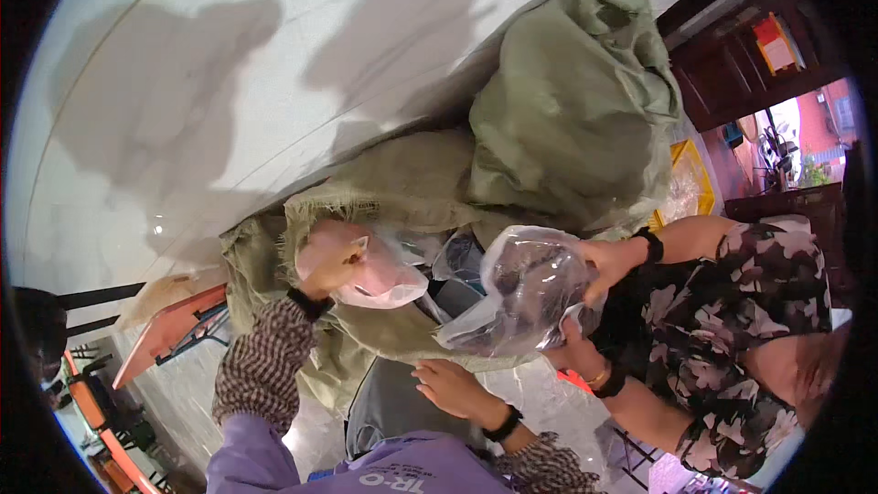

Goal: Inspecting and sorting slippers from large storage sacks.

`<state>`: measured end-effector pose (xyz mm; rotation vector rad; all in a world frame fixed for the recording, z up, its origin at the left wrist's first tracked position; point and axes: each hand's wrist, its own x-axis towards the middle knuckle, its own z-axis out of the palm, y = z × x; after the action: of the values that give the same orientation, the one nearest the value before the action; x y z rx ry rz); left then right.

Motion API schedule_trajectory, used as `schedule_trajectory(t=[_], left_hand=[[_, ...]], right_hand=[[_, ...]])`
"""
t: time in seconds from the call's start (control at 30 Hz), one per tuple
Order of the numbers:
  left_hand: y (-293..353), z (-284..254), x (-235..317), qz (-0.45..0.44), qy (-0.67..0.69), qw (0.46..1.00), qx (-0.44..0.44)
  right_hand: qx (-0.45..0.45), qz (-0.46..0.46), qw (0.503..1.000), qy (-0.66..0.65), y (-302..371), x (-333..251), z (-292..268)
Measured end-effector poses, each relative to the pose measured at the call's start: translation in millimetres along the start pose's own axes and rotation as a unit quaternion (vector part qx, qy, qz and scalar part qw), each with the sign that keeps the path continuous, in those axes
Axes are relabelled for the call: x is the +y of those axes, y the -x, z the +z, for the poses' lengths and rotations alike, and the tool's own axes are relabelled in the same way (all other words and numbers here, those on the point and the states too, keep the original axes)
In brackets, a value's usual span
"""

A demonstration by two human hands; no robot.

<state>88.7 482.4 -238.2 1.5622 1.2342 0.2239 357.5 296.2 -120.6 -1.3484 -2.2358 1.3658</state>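
Observation:
My left hand (331, 272) is closed on a pink item in a clear plastic bag (389, 285), at the left side of an open woven sack (393, 169). What the pink item is cannot be made out. My right hand (457, 391) holds nothing; its fingers are stretched out and apart, in front of the sack's near edge and above my grey-clad leg (389, 407). More plastic-wrapped dark and grey things (457, 261) lie in the sack's mouth. To the right, another person's two hands (611, 267) grip a large clear plastic bag (530, 288) with something dark inside.
A bulging green sack (572, 119) stands behind, against the pale marbled wall (302, 9). Beyond it on the right sit a yellow crate (688, 183) and a dark wooden door (750, 55). An orange-brown tabletop (169, 334) and stools (96, 402) are at the left.

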Motion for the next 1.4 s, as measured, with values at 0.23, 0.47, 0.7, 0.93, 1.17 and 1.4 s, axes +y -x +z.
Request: schedule_trajectory(t=[0.23,0.47,0.7,0.93,1.17,1.4], left_hand=[[89.1,1.4,107.3,-0.042,0.522,0.849,0.065],[146.1,38.9,184.0,0.090,0.183,0.964,0.171],[192.3,77.8,206.4,0.113,0.628,0.752,0.165],[209.2,158.0,194.8,0.118,0.607,0.753,0.224],[193.1,197.2,209.1,0.083,0.423,0.883,0.188],[180.8,99.9,81.0,-0.039,0.180,0.895,0.406]], right_hand=[[0.048,-0.072,0.994,0.064,44.5,-132.9,-157.9],[0.131,-0.064,0.988,0.052,124.7,-162.5,-140.4],[0.116,-0.026,0.993,-0.024,166.4,-147.3,-115.0],[0.239,-0.093,0.966,0.020,105.8,-78.2,-100.4],[0.343,0.119,0.784,-0.504,82.9,-23.3,-45.4],[0.465,0.173,0.682,-0.538,94.6,-9.9,-66.8]])
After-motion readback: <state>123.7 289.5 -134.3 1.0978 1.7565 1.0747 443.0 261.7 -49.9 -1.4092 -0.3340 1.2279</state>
